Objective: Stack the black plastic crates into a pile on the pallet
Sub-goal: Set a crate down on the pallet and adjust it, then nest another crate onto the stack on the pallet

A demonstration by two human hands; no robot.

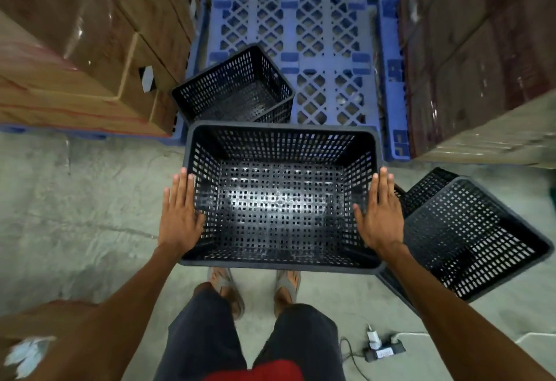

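A large black mesh crate [279, 200] hangs in front of me above the floor, open side up, its far edge near the front of the blue pallet [325, 58]. My left hand [180, 215] presses flat on its left wall with the thumb over the rim. My right hand [380, 215] does the same on the right wall, so the crate is clamped between both palms. A second black crate [237, 92] sits skewed on the pallet's near-left corner. Further black crates [469, 236] lie tilted on the floor at my right.
Wrapped cardboard boxes rise on the left [75, 49] and on the right [481, 49], walling in the pallet. A power strip with a cable [382, 347] lies on the concrete floor behind my right foot. My sandalled feet stand under the held crate.
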